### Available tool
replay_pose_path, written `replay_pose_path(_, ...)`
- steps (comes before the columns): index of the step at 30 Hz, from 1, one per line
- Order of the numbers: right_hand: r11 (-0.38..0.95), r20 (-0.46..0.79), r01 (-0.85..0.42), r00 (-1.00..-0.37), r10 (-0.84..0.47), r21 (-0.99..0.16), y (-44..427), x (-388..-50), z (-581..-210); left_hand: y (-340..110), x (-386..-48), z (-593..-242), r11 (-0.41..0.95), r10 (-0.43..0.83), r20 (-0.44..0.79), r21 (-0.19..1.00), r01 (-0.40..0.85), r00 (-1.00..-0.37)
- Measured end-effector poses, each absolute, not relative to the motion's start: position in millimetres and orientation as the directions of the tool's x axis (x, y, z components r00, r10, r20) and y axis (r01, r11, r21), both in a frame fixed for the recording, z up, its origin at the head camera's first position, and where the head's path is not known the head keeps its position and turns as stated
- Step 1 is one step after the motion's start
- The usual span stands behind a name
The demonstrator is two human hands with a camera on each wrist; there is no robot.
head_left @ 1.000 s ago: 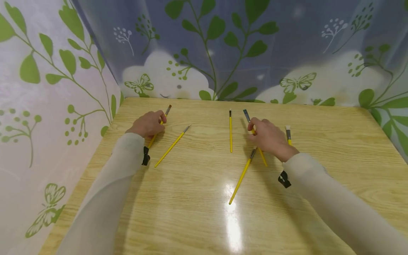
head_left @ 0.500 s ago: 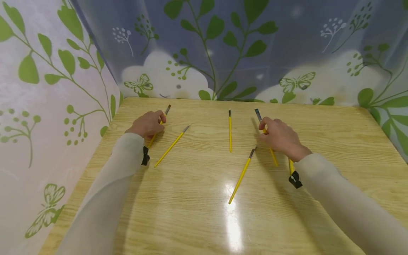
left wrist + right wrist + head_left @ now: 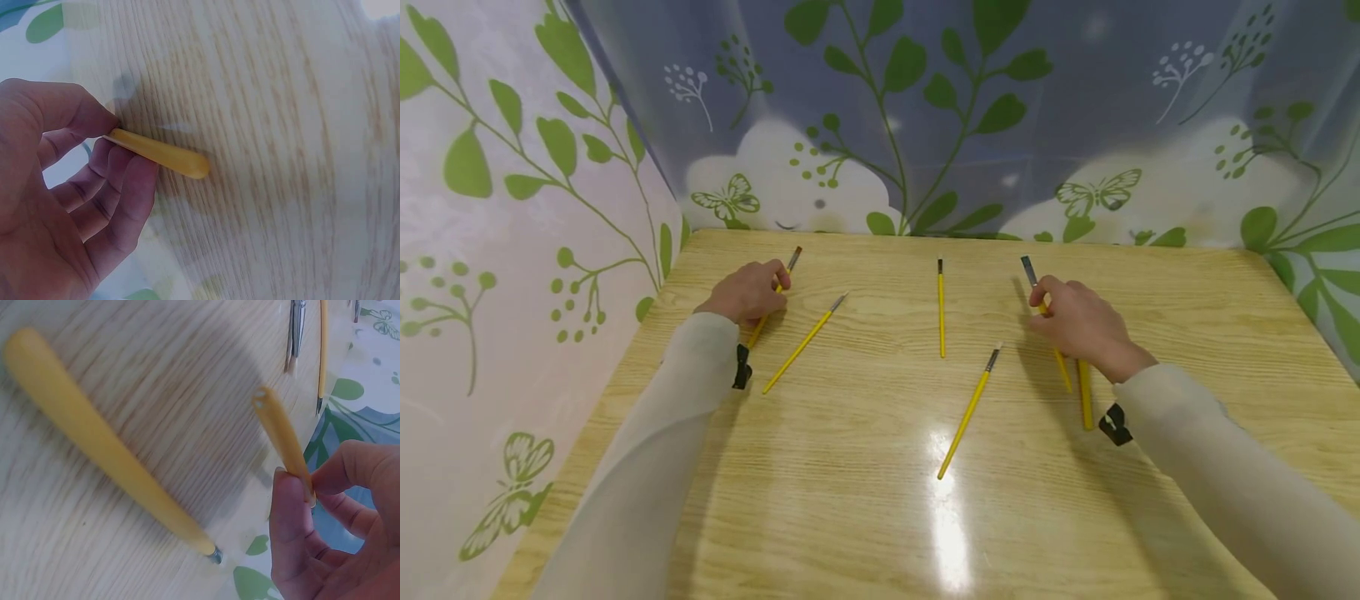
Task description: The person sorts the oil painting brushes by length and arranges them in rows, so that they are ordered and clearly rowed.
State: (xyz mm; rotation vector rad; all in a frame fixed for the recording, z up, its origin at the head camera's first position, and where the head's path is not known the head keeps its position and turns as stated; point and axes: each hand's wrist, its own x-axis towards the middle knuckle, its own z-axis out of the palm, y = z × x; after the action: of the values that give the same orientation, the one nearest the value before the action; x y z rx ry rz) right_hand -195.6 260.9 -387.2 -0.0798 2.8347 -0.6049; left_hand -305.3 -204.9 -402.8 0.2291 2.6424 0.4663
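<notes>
The left hand [image 3: 747,292] and right hand [image 3: 1084,323] each pinched a yellow paintbrush at a wooden table [image 3: 850,517].
The brown-tipped brush [image 3: 760,329] slanted at the left of the frame, the left thumb and fingers narrowed on its handle; the blue-tipped brush [image 3: 1062,369] tilted right of centre, gripped between the right thumb and fingertips; a thin brush [image 3: 806,343] lay near the left hand; a dark-tipped brush [image 3: 942,317] lay near upper centre, a pale-tipped brush [image 3: 971,408] below it; a partly hidden brush [image 3: 1085,396] showed beneath the right hand; a leaf-patterned backdrop [image 3: 850,175] filled the top.
</notes>
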Motion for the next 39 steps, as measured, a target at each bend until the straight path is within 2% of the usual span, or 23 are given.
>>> replay_pose_path(20,0.915,-0.197,-0.013,-0.975,-0.100,-0.403,292,-191,-392,-205,-305,-404,0.928,0.232,-0.384,0.363,0.085,-0.894)
replay_pose_path(39,0.903,-0.258,0.062,-0.965,-0.055,-0.424,315,-177,-397,-206,-305,-404,0.928,0.228,-0.386,0.363,0.081,-0.894)
